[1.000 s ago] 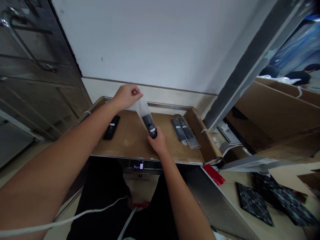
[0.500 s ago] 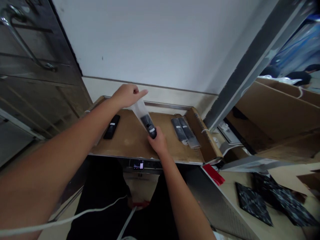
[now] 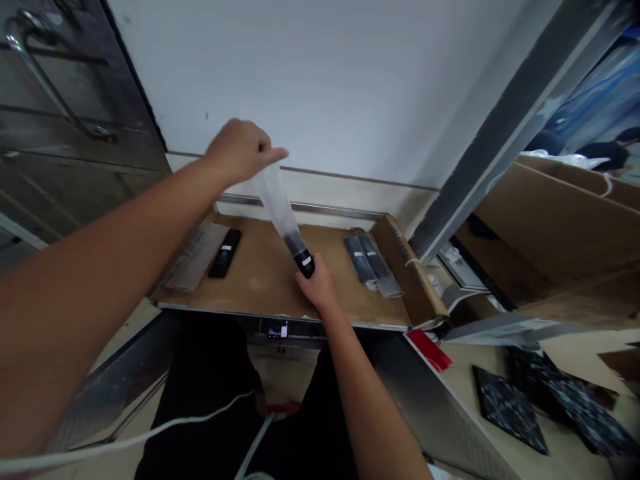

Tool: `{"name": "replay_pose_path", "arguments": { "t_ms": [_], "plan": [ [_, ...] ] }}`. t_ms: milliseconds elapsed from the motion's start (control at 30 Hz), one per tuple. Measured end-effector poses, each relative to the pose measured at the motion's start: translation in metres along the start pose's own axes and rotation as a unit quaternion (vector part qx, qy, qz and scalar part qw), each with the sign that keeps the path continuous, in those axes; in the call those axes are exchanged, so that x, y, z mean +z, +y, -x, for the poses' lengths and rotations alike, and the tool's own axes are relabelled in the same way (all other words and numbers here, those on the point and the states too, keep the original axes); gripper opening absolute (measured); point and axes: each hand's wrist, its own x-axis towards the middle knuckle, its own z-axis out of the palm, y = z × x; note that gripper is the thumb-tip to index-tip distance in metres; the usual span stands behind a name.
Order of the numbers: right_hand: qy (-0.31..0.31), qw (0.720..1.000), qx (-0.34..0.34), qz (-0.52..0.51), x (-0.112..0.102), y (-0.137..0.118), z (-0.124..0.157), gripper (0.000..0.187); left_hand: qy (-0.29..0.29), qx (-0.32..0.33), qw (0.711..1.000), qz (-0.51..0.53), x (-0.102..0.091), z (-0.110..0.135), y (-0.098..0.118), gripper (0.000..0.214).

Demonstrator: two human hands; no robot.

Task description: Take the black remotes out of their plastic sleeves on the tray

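Observation:
My left hand (image 3: 245, 152) is closed, pinching the top end of a translucent plastic sleeve (image 3: 276, 200) above the work surface. The sleeve stretches down at a slant and covers the far part of a black remote control (image 3: 303, 260) with a small white label. My right hand (image 3: 317, 283) is wrapped round the remote's near, bare end. Left on the cardboard lies an unwrapped black remote (image 3: 225, 253), beside flat plastic sleeves (image 3: 199, 259). To the right, two remotes (image 3: 367, 260) lie side by side in plastic sleeves.
Cardboard (image 3: 260, 287) lines the surface, with a raised flap (image 3: 407, 270) on its right. A white wall panel (image 3: 300, 87) rises behind it. A metal door handle (image 3: 55, 93) is at upper left, a large carton (image 3: 565, 233) at right. A white cable (image 3: 190, 421) crosses my lap.
My left hand has moved up, drawing the sleeve longer, and less of the remote is inside it. My right hand stays about where it was. The flat sleeves at left have come into view.

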Motion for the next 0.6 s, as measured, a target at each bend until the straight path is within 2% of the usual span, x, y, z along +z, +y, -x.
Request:
{"name": "replay_pose_path", "arguments": {
  "t_ms": [133,233,400,600],
  "plan": [
    [0.013,1.000,0.011,-0.014,0.000,0.002,-0.002,0.033,0.026,-0.039,0.998,-0.039,-0.035,-0.003,-0.022,0.063],
    [0.028,0.999,0.026,-0.037,0.000,0.003,-0.004,0.028,-0.031,-0.092,0.993,-0.069,-0.046,0.001,-0.043,0.072],
    [0.035,0.998,0.031,-0.039,0.003,0.005,-0.008,0.031,-0.139,-0.106,0.981,-0.088,-0.036,0.014,-0.069,0.078],
    [0.063,0.998,-0.010,0.008,0.006,0.004,-0.009,0.038,-0.211,-0.093,0.972,-0.039,-0.012,0.028,-0.075,0.076]
  ]
}}
